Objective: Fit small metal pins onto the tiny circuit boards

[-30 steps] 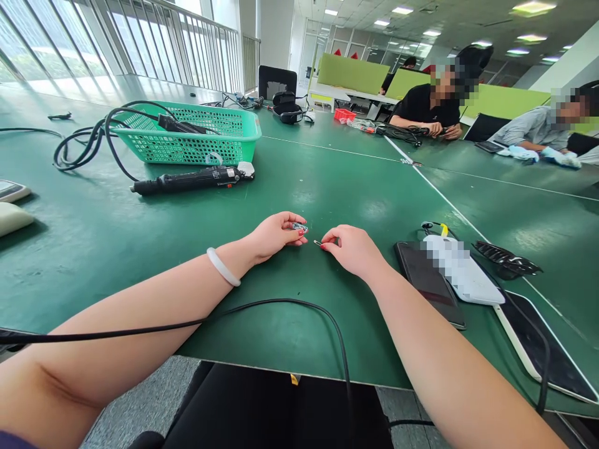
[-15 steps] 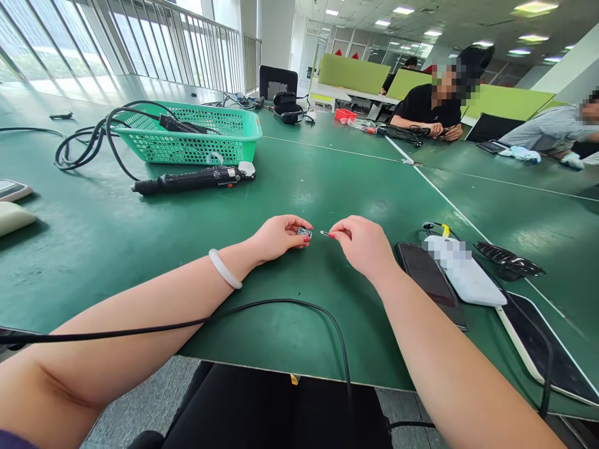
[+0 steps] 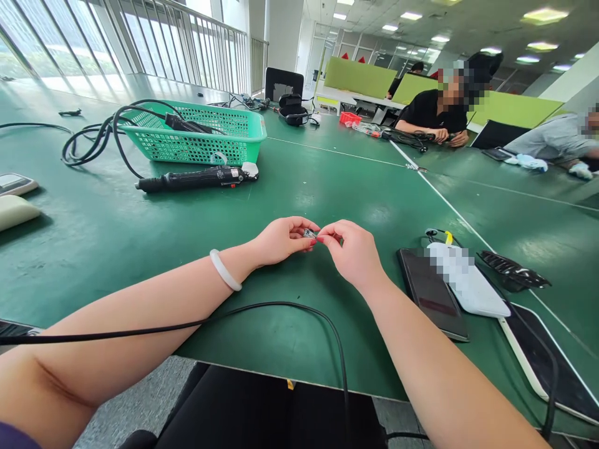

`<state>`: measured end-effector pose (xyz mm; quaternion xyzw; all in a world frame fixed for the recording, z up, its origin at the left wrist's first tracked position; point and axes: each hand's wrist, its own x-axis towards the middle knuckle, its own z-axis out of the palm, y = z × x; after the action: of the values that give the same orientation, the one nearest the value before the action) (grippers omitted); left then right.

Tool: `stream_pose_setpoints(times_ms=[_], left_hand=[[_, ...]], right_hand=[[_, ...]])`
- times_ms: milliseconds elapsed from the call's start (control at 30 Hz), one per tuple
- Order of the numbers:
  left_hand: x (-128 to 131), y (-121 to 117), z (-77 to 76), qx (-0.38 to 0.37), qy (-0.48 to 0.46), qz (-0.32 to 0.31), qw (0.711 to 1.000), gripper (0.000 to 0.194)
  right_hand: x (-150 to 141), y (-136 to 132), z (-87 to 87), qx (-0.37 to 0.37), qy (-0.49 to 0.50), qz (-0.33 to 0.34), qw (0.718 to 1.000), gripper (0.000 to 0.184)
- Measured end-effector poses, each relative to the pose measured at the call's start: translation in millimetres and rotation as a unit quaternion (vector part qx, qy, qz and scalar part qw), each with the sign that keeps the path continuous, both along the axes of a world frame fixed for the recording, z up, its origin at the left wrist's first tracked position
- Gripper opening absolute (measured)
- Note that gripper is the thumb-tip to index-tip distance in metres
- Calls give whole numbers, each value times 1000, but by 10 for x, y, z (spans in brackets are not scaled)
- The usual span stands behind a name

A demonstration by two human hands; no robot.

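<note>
My left hand (image 3: 279, 242) is closed around a small grey patterned piece that looks like a circuit board (image 3: 309, 233), pinched between thumb and fingers just above the green table. My right hand (image 3: 354, 254) meets it from the right, thumb and forefinger pressed together at the piece's edge. A thin, light-coloured strip showed in that pinch a moment earlier; now the fingertips mostly cover it. Whether the strip touches the piece I cannot tell. Both hands are close together over the table's near half.
A black electric screwdriver (image 3: 196, 179) lies before a green plastic basket (image 3: 196, 146) with cables. At right are a dark phone (image 3: 433, 293), a white device (image 3: 472, 284) and a white-edged tablet (image 3: 552, 362). A black cable (image 3: 262, 305) crosses my left forearm. A person (image 3: 433, 112) sits across the table.
My right hand has moved left, closing the gap to my left hand, so the fingertips now meet at the small piece. The whole view has shifted slightly.
</note>
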<state>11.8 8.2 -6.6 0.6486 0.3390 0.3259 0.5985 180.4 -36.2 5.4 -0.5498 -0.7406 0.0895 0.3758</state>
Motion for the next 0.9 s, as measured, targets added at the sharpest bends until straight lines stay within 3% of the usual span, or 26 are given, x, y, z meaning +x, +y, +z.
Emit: stream_pose_setpoints(times_ms=[433,900], left_hand=[[5,-18,33,-27,-12,6,1000,23],[15,-18,40,-25,-19,3,999,23]], right_hand=[[-18,-26,-6,-23,57,1,998,9],[-53,-34,-11,-7,45,-11,999,11]])
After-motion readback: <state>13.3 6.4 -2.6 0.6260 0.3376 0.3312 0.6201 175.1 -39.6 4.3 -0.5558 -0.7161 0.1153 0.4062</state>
